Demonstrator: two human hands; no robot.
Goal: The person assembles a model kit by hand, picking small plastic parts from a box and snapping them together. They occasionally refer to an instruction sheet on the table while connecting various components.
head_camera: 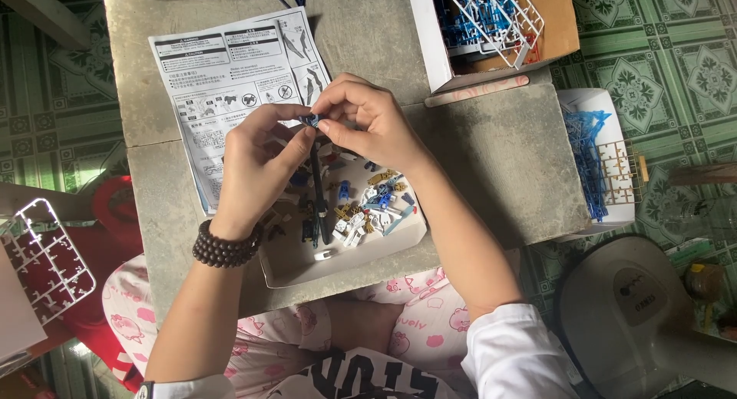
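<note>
The person sits at a low grey table [491, 161] with both hands raised over it. The left hand [257, 165] and the right hand [368, 123] meet fingertip to fingertip, pinching one small dark blue part [310, 120] between thumbs and forefingers. The part is held above a shallow white tray [299, 268]. A long dark rod [317, 192] hangs down from the left hand toward the tray; whether it joins the blue part cannot be determined.

The tray lies at the near edge of the table and holds loose small pieces [368, 203] in blue, white and tan. A printed instruction sheet [230, 69] lies flat beyond the left hand, partly under it. A bead bracelet [225, 248] circles the left wrist. An open box [499, 31] with blue and white part frames stands at the far right of the table.
</note>
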